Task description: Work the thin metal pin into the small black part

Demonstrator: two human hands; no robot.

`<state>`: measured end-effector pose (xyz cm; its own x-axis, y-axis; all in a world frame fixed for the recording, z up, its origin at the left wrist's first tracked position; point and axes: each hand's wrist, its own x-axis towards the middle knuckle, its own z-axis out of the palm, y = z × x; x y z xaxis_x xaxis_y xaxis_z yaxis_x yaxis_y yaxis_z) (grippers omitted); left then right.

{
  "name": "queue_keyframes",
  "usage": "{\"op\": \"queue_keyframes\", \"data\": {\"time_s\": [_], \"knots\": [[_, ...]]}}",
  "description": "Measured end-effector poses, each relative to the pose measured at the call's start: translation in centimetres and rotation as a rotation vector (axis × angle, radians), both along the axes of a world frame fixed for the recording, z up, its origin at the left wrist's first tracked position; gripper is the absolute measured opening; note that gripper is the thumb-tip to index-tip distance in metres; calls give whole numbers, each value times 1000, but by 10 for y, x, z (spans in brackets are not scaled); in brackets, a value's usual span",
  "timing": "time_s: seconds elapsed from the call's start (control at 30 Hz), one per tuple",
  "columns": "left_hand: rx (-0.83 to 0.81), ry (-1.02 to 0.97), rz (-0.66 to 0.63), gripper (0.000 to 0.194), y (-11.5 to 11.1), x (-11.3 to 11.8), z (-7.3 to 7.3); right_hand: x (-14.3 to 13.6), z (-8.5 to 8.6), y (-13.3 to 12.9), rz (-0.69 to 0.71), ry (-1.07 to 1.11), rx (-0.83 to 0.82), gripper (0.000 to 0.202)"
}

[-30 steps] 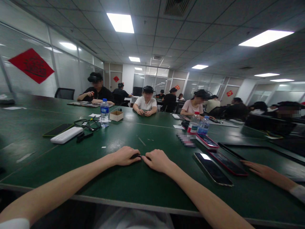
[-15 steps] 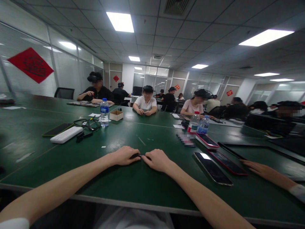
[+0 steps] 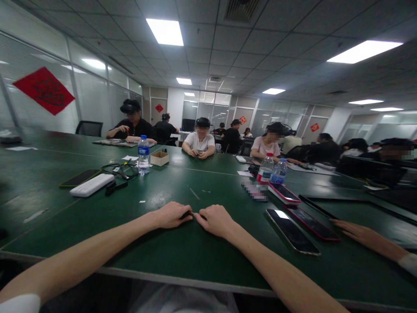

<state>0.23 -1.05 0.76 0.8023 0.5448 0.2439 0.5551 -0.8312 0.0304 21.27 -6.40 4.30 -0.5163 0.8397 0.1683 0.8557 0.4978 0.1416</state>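
Note:
My left hand (image 3: 174, 214) rests low over the green table (image 3: 156, 248), its fingers closed around a small dark object that is mostly hidden. Close beside it, my right hand (image 3: 215, 218) is curled too, with thumb and fingers pressed together and pointing left. A thin pale sliver bridges the narrow gap between the fingertips of both hands; its kind is too small to make out. Whatever else the right hand may hold is covered by its fingers. A scrap of white paper (image 3: 142, 201) lies beyond my left wrist.
On the right lie a black phone (image 3: 292, 231), a red-edged phone (image 3: 312, 222), a black frame (image 3: 317, 204) and another person's hand (image 3: 353, 230). A water bottle (image 3: 143, 156), a small box (image 3: 159, 159), a white power bank (image 3: 92, 185) and cables (image 3: 122, 170) are at left.
Both hands stay almost in place. Less of the dark object shows in the left hand than before. The whole view has shifted very slightly.

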Motion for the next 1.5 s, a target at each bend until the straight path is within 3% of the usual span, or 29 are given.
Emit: {"op": "queue_keyframes", "data": {"time_s": [0.27, 0.33, 0.47, 0.53, 0.8, 0.93, 1.27, 1.5], "knots": [[-32, -3, -93, 32, -1, -3, 3, 8, 3, 2, 135, -8, 20, 55], [-64, -19, -107, 30, -1, -3, 5, 2, 4, -4, 241, -1, 34, 53], [-110, -48, -97, 29, 0, -1, 6, -24, 5, -27, 591, 22, 107, 50], [-102, -42, -81, 28, 1, 0, 6, -31, 7, -34, 635, 15, 130, 49], [-51, -40, 9, 34, -2, -1, 8, 17, 11, 6, 244, 67, 60, 49], [-46, -59, 58, 38, -5, 0, 9, 19, 8, 15, 131, 77, 69, 49], [-78, -76, 81, 37, -8, 1, 8, 16, 14, 10, 79, 88, -17, 25], [-65, -217, 59, 36, -5, 0, 7, 19, 15, 10, 92, 124, -22, 25]]}}
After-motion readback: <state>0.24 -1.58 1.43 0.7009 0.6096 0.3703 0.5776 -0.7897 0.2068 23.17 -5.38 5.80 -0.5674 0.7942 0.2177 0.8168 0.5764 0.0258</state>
